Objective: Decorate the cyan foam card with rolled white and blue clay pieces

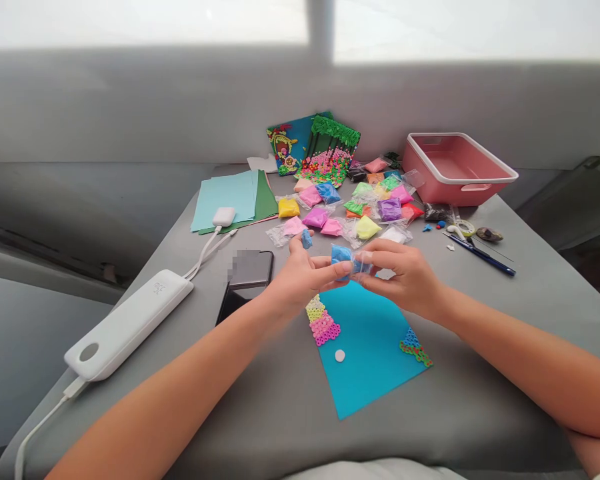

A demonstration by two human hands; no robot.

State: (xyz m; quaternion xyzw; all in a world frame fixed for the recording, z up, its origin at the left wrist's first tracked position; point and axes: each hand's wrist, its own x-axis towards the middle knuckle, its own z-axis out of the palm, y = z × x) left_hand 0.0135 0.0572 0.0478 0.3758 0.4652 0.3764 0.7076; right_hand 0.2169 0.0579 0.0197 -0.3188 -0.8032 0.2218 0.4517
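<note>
Between my two hands is a small clear packet of blue clay, held up over the far part of a turquoise sheet. My left hand pinches one side of the packet, and a small blue clay piece rests at its index finger. My right hand grips the clear plastic end. On the sheet, yellow and pink clay rings line the left edge. Blue and green rings sit at the right corner. A flat white disc lies near the left side.
Several coloured clay packets lie behind my hands, before two decorated pictures. A pink basket stands back right, near a blue pen-like tool. Leftward are coloured sheets, a phone and a white power bank with cables.
</note>
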